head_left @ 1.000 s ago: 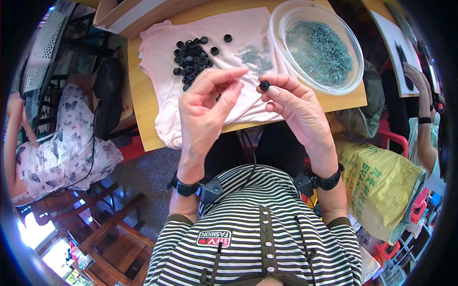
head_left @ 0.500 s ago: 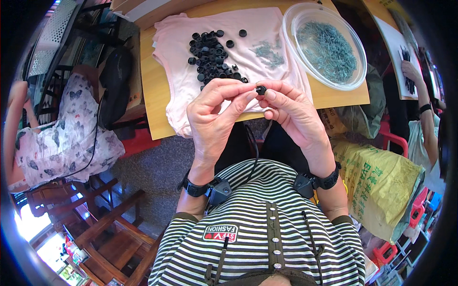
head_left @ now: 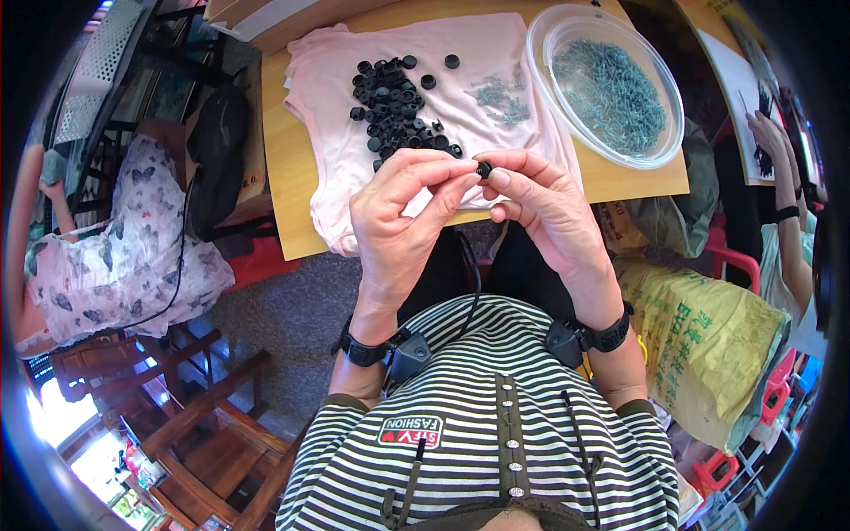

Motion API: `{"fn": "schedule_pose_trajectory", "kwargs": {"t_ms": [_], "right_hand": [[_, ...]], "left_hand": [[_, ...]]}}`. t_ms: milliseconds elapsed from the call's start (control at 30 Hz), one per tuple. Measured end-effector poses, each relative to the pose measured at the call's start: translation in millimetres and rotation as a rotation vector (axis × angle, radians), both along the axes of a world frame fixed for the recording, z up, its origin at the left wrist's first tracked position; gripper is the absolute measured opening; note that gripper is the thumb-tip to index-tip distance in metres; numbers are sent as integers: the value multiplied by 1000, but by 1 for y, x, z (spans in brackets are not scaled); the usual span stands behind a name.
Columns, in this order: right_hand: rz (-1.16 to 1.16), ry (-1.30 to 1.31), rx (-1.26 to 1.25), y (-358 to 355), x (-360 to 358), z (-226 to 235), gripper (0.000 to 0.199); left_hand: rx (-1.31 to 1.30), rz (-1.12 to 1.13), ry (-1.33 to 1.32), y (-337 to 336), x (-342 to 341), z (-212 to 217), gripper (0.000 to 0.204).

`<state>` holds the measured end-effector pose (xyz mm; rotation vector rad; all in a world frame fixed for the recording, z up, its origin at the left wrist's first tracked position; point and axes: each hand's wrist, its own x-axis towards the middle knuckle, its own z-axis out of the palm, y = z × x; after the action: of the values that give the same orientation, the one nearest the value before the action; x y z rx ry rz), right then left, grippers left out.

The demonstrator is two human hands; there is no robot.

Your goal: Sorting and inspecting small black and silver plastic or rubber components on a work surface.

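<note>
A small round black plastic part [head_left: 483,168] is pinched between both hands, just past the table's near edge. My left hand [head_left: 409,196] grips its left side with thumb and forefinger. From the right, my right hand [head_left: 551,202] holds it between thumb and fingertips. Whether a screw sits in it is hidden by the fingers. Beyond my hands, a heap of similar black parts [head_left: 388,104] lies on a pink cloth [head_left: 328,115]. To its right is a small scatter of screws [head_left: 500,99] on the same cloth.
A clear round tub [head_left: 540,88] of screws stands at the table's [head_left: 288,190] right. A cardboard box [head_left: 292,22] borders the far side. One person [head_left: 133,239] sits at left; another person's hand [head_left: 768,137] works at right. A yellow sack [head_left: 699,336] and wooden chair [head_left: 212,451] are nearby.
The black part has turned slightly between my fingertips; both hands stay in nearly the same place. At right, the other person's hand has shifted and its fingers have opened out.
</note>
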<state>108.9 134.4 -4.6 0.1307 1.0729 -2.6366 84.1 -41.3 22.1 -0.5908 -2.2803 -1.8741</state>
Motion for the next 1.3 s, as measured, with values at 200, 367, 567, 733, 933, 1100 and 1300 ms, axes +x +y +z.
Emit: {"fn": "schedule_pose_trajectory", "kwargs": {"t_ms": [200,367,567,733,933,1100,1300], "right_hand": [[-30,49,101,1,1,-2,22],[-88,-27,106,6,-3,-6,25],[-219,-18,180,8,-7,-11,23],[-235,22,225,10,-3,-6,25],[-288,123,412,9,-6,4,20],[-420,442,698,7,-5,13,18],[-307,387,521,-6,7,17,20]], "left_hand": [[18,-31,2,5,0,-4,22],[-42,-106,-98,8,-17,-6,30],[-611,209,328,7,-86,-12,32],[-867,273,327,11,-111,-32,32],[-617,108,291,17,-86,-6,24],[-72,-259,-289,17,-40,8,23],[142,-187,-291,5,-7,2,26]]}}
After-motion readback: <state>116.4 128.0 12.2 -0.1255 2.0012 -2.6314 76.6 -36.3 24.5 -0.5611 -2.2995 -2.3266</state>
